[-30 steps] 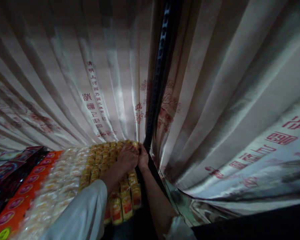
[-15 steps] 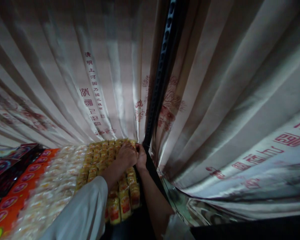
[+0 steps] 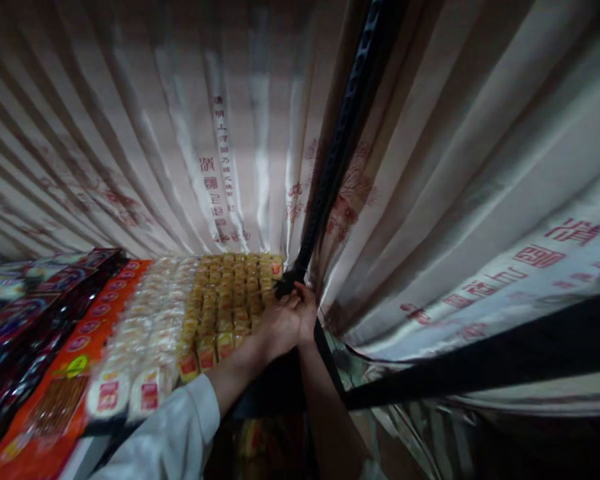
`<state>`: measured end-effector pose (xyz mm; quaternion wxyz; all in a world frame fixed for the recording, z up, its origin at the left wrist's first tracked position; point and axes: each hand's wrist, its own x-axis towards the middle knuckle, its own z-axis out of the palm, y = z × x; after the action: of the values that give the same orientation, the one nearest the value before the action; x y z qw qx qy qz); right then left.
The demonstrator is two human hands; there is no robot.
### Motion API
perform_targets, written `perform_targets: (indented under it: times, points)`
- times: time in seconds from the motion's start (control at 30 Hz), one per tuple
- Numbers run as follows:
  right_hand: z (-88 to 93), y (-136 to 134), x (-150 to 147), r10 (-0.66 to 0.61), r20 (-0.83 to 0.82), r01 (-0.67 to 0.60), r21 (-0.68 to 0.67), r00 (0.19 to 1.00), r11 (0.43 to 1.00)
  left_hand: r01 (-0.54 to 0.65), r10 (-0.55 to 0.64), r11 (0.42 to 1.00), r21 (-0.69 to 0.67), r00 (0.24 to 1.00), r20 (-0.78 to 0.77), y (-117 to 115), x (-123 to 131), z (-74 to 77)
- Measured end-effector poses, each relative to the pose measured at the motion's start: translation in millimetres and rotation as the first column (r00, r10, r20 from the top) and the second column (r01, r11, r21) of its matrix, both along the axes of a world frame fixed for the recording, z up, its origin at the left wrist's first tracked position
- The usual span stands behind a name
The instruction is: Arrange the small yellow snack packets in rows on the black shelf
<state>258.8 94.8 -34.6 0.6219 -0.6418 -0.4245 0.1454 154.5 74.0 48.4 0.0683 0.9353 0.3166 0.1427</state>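
Yellow wrapped snack packets [image 3: 225, 287] stand in close rows on a dark shelf. My left hand [image 3: 280, 327] is at the right end of these rows, its fingers bent inward. Against it lies my right hand [image 3: 307, 315], closed, with thumb and fingertips pointing toward the dark upright post. The hands touch, and the left partly covers the right. Whatever their fingers hold is hidden and dim. Just behind the fingertips is a dark gap [image 3: 286, 283] at the shelf corner, and a single yellow packet [image 3: 276, 268] stands at the back edge.
White wrapped packets [image 3: 150, 333] fill rows to the left, beside an orange bag of snack sticks [image 3: 60, 400] and dark shiny packs [image 3: 35, 327]. A black perforated post [image 3: 337, 147] rises at the corner. Pleated printed curtains [image 3: 250, 133] hang behind and to the right.
Both hands have drawn back toward me, off the back of the yellow rows, and now press together by the right edge. The view has shifted, showing more of the left-hand goods.
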Motion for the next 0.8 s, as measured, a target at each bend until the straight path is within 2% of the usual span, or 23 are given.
perform_targets:
  times: [0.07, 0.13, 0.2, 0.3, 0.4, 0.47, 0.57, 0.63, 0.67, 0.73, 0.77, 0.8]
  points:
    - [10.0, -31.6, -7.6, 0.014, 0.109, -0.013, -0.006, 0.994, 1.000, -0.066, 0.068, 0.997, 0.049, 0.997, -0.040, -36.4, -8.1, -0.9]
    - [19.8, -65.8, -18.7, 0.099, 0.200, -0.097, -0.017, 0.975, 0.995, -0.158, 0.165, 0.983, 0.090, 0.983, -0.085, -74.6, -18.5, -3.8]
    - [27.6, -100.7, -31.9, 0.186, 0.194, -0.181, -0.042, 0.963, 0.983, -0.212, 0.221, 0.973, 0.093, 0.970, -0.099, -111.4, -31.2, -8.7]
    - [31.6, -148.3, -50.5, 0.288, 0.093, -0.285, -0.045, 0.953, 0.957, -0.169, 0.172, 0.980, 0.102, 0.985, -0.024, -157.2, -54.7, -18.6]
    - [23.7, -184.3, -67.1, 0.350, 0.005, -0.348, -0.102, 0.937, 0.932, -0.111, 0.104, 0.990, 0.084, 0.991, 0.083, -189.3, -81.4, -30.2]
    - [11.5, -201.4, -79.4, 0.422, -0.031, -0.421, -0.164, 0.906, 0.892, -0.100, 0.096, 0.995, 0.018, 0.983, 0.159, -205.0, -99.8, -39.8]
    - [-16.6, -218.2, -101.8, 0.522, -0.056, -0.514, -0.282, 0.851, 0.810, -0.178, 0.220, 0.968, -0.176, 0.942, 0.255, -220.6, -127.8, -59.5]
    - [-39.6, -224.4, -118.5, 0.566, -0.076, -0.549, -0.378, 0.821, 0.746, -0.308, 0.395, 0.886, -0.348, 0.893, 0.215, -222.7, -146.3, -76.2]
    - [-51.5, -226.1, -127.3, 0.568, -0.093, -0.549, -0.422, 0.818, 0.721, -0.395, 0.491, 0.815, -0.424, 0.859, 0.145, -220.5, -155.2, -85.4]
    - [-74.0, -227.0, -145.5, 0.593, -0.167, -0.590, -0.484, 0.788, 0.647, -0.620, 0.664, 0.612, -0.491, 0.740, -0.107, -210.2, -171.4, -104.3]
    - [-84.2, -226.4, -155.1, 0.600, -0.212, -0.613, -0.502, 0.772, 0.611, -0.708, 0.682, 0.511, -0.488, 0.679, -0.271, -202.8, -178.5, -113.6]
    - [-93.4, -225.0, -164.8, 0.604, -0.251, -0.633, -0.514, 0.756, 0.579, -0.740, 0.626, 0.464, -0.487, 0.663, -0.410, -194.6, -184.7, -122.5]
